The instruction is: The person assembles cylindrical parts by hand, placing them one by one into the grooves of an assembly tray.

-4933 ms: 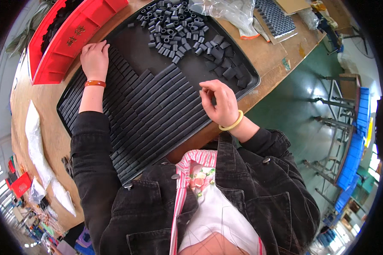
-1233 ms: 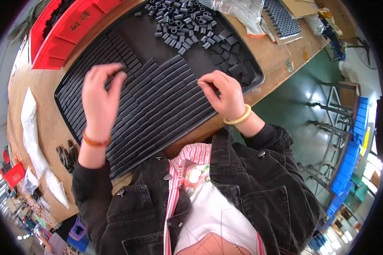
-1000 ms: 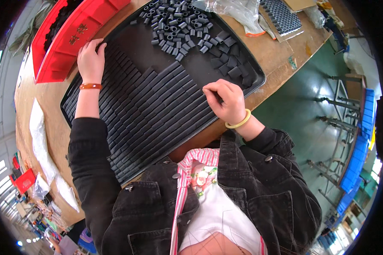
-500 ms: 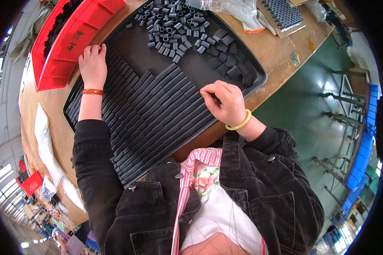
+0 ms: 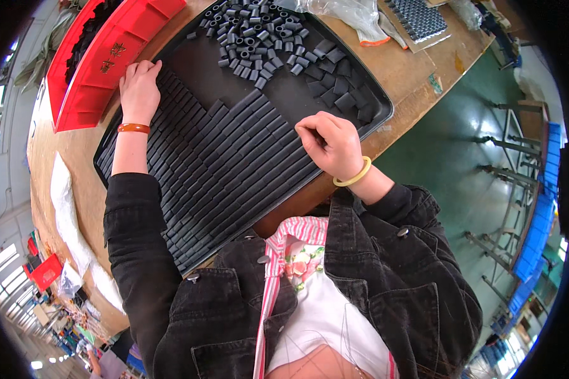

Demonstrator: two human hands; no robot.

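A large black tray [image 5: 189, 76] holds long, tightly packed rows of short black tubes [image 5: 227, 148]. My left hand [image 5: 139, 95] lies at the tray's left edge, beside the red bin, with its fingers stretched out over the rim and the row ends. Above the right ends of the rows is my right hand [image 5: 332, 144], its thumb and index finger pressed together and the others curled in. What it pinches, if anything, is too small or hidden to make out. Loose black tubes [image 5: 253, 44] are heaped at the tray's far side, some standing on end.
Flat black pieces [image 5: 344, 85] lie in the tray's far right corner. A red bin [image 5: 104, 69] with dark contents stands at the left. Plastic bags [image 5: 354, 22] and a sheet of small grey parts [image 5: 417, 22] lie on the wooden table [image 5: 417, 69]. Green floor [image 5: 442, 158] shows at right.
My left hand has slid slightly farther along the tray's edge, its fingers closer together. My right hand has moved up a little, still pinched.
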